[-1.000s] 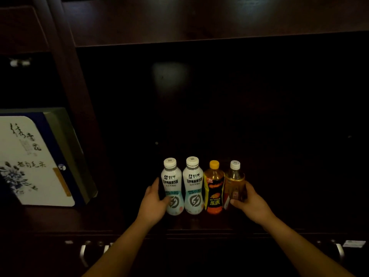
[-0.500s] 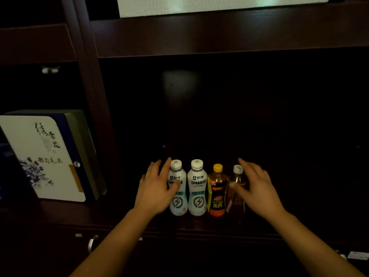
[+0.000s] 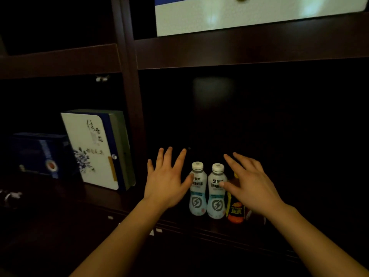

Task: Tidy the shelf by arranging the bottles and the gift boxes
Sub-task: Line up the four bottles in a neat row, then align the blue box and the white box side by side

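Seemingly the bottles are done: the left white bottle (image 3: 197, 196), the right white bottle (image 3: 216, 198) and the orange-labelled bottle (image 3: 235, 212) stand upright, touching in a row at the front of the shelf (image 3: 123, 198), partly behind my right hand (image 3: 251, 188). Both hands are spread and hold nothing, my left hand (image 3: 165, 182) just beside the row. Left to do, I judge: the white gift box (image 3: 91, 150) and the blue gift box (image 3: 40, 154) in the left compartment.

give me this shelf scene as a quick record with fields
left hand: open, fingers spread, beside white bottles
right hand: open, fingers spread, in front of orange bottle
white bottles: two, upright, side by side
orange bottle: upright, right of them, partly hidden
white box: upright, left of the bottles
blue box: left of white box
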